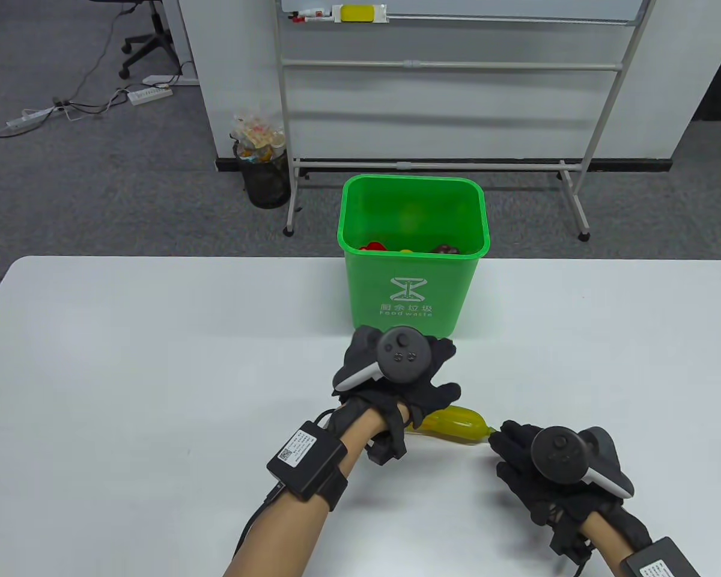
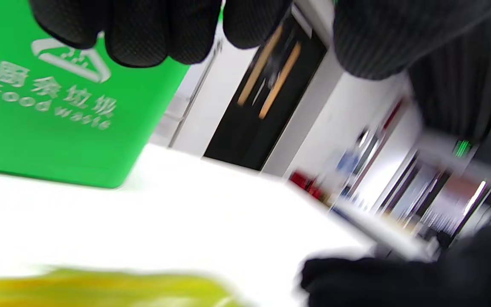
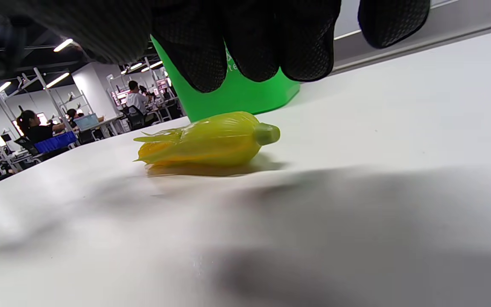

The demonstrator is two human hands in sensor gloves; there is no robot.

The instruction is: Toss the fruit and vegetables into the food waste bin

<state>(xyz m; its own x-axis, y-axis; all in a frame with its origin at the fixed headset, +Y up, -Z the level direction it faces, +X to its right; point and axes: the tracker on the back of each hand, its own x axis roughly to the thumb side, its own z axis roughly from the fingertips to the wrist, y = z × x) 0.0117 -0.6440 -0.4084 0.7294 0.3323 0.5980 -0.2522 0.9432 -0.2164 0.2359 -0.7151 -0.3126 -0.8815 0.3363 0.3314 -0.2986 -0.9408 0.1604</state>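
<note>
The corn (image 1: 456,424), a yellow-green toy cob with its husk on, lies on its side on the white table (image 1: 156,360) between the two hands. Its stalk end points toward the right hand (image 1: 553,475) and sits just beside that hand's fingertips (image 1: 505,434); the table view does not settle whether they touch it. In the right wrist view the corn (image 3: 211,140) rests flat on the table with its own shadow under it, and the gloved fingers (image 3: 245,47) hang above and in front of it, not wrapped around it. That hand lies low over the table, fingers loosely extended and holding nothing.

The left hand (image 1: 396,375) hovers above the corn's husk end, palm down, fingers spread and bare of any load; the cob's far end runs under it from the camera's angle. The left wrist view is blurred, but it shows the fingertips (image 2: 143,34) free in the air and a smear of the corn (image 2: 100,290) below them.

The bin (image 1: 413,264), green and marked "Food waste", stands just beyond the left hand, near the table's far edge. A few red, yellow and dark pieces show inside it, too hidden to name.
</note>
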